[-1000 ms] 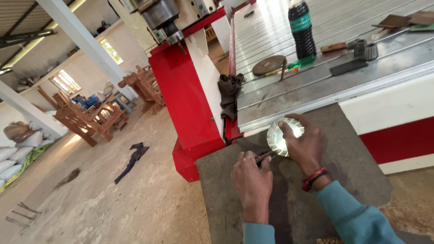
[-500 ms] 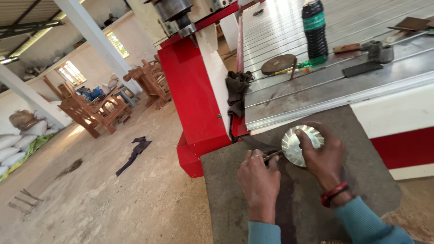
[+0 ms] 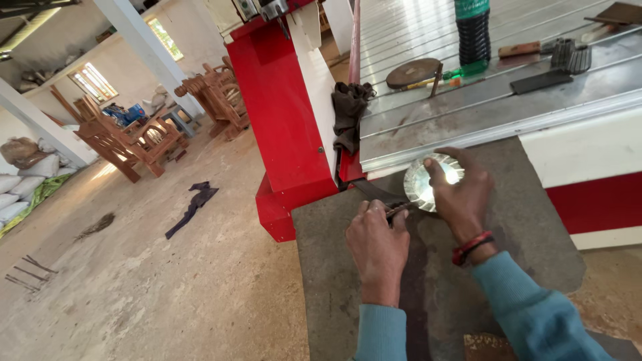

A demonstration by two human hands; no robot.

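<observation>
While the right hand point(image 3: 461, 194) curls over a shiny metal disc point(image 3: 428, 182) on the grey slab point(image 3: 535, 254), the left hand point(image 3: 378, 244) pinches a thin tool point(image 3: 398, 210) at its rim; a slip could nick fingers.
</observation>
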